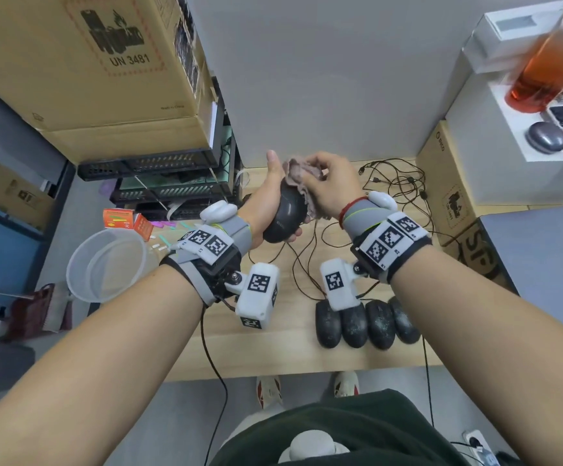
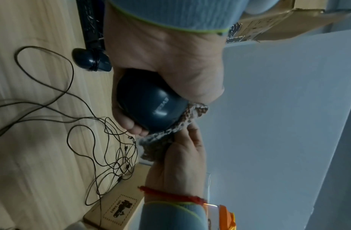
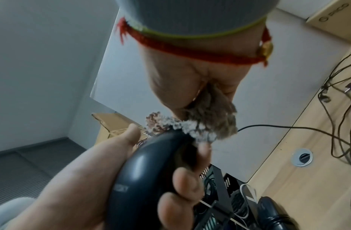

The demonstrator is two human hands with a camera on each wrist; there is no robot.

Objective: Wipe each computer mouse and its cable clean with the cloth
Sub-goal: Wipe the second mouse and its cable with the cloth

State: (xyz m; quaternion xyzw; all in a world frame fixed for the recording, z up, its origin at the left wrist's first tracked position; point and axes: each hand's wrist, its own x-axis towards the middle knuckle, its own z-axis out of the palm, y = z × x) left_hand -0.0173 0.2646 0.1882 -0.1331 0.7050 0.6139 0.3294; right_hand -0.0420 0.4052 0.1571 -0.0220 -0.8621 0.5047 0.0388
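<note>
Four dusty black computer mice (image 1: 367, 322) lie side by side at the near edge of the pale wooden table (image 1: 273, 351), touching one another, their thin dark cables (image 1: 307, 264) running away across the top. Above them both hands meet in the air. The left hand (image 1: 266, 203) has its grip curled round a smooth dark grey computer mouse (image 1: 285, 213), thumb standing up along one side and fingertips (image 3: 182, 185) wrapped round the other, so the mouse is held off the table with its nose tilted up. The right hand (image 1: 332, 185) has its grip bunched round a crumpled brownish-grey knitted cloth (image 1: 302, 176), which is pressed on the upper front end of the held mouse; a loose fold of it hangs down beside the palm.

Beyond the hands a tangle of thin black cables with plugs (image 1: 397, 183) lies on the far part of the table, near a brown printed cardboard box (image 1: 448, 193) at the right. A further dark mouse with its cord wound round it (image 2: 91, 59) lies by the stacked black plastic trays (image 1: 172, 183) at the left edge. Left of the table, lower down, stands a clear round plastic bowl (image 1: 105, 264), with a small orange and red carton (image 1: 125, 222) just behind it. A large cardboard box marked UN 3481 (image 1: 88, 62) sits on the trays, and an orange translucent bottle (image 1: 548, 58) stands on white boxes (image 1: 495, 129) at the far right.
</note>
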